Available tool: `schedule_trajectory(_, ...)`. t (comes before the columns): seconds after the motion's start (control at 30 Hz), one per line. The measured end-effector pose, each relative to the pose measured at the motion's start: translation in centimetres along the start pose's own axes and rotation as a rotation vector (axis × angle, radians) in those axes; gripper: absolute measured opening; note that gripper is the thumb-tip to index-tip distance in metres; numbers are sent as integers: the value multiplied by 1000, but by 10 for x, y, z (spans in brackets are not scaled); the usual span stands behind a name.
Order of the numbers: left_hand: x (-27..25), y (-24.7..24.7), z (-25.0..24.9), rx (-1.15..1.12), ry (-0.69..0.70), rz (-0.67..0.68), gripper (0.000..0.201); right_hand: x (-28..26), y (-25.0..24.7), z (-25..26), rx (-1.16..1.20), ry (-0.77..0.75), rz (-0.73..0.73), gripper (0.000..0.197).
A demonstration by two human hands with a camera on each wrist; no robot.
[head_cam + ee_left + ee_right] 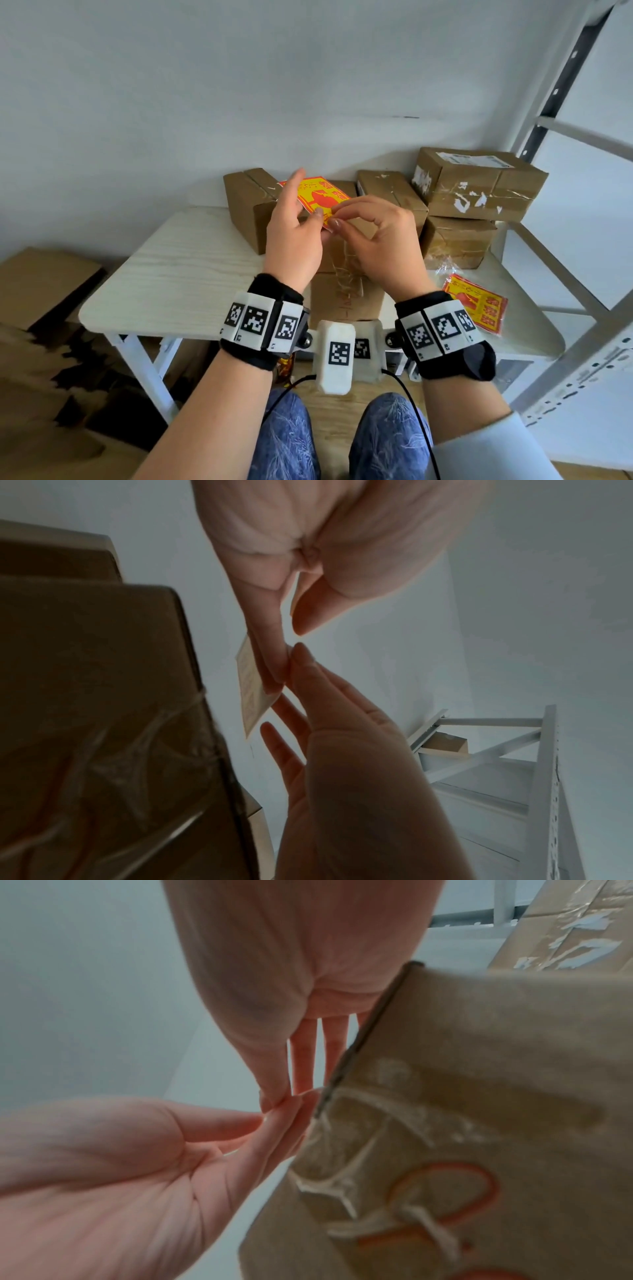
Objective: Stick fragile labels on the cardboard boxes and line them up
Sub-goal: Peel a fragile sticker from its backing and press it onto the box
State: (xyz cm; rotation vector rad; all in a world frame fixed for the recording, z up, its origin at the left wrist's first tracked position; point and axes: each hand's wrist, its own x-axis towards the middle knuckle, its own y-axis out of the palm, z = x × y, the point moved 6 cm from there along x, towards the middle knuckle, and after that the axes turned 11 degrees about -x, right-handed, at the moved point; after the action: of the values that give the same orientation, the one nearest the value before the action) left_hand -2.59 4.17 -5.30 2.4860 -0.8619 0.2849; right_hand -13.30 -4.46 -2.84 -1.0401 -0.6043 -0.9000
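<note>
A red and yellow fragile label is held up over the table between both hands. My left hand pinches its near edge, thumb on the printed face, fingers behind. My right hand pinches the label's near corner with thumb and forefinger. Directly below the hands lies a taped cardboard box. In the left wrist view the label shows its pale back beside that box. In the right wrist view the fingertips of my right hand meet the left hand's beside the box.
More cardboard boxes stand along the wall: one at left, one in the middle, two stacked at right. A pack of spare labels lies at the table's right front. A metal shelf frame rises on the right.
</note>
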Motion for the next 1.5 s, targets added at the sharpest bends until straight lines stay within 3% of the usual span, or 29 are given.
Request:
schedule_trajectory(0.2, -2, 6, -4, -89, -43, 19, 56, 2, 5, 0, -72, 20, 18, 5)
schedule_trajectory(0.4, -4, 2, -9, -13, 0, -28, 60, 4, 4, -3, 5, 157, 30, 8)
schedule_trajectory(0.57, -3, 2, -8, -115, -42, -28, 54, 3, 3, -4, 46, 163, 1, 7)
schedule_trajectory(0.73, -6, 2, -10, -1, 57, 54, 58, 1, 4, -8, 41, 206, -19, 6)
schedule_trajectory(0.9, -6, 1, -15, 66, 87, 59, 52, 3, 3, -3, 64, 215, -2, 6)
schedule_trajectory(1.07, -6, -5, -20, 115, 63, -21, 29, 5, 2, 1, 64, 199, -7, 8)
schedule_trajectory(1.17, -6, -13, -19, 196, 57, -79, 34, 5, 3, 3, 68, 200, 15, 8)
schedule_trajectory(1.33, -6, -15, -18, 176, -2, -51, 41, 5, 5, 7, 67, 179, 35, 7)
schedule_trajectory(1.5, -8, -27, -31, 147, 9, -79, 52, 14, 1, 7, 14, 279, -131, 9)
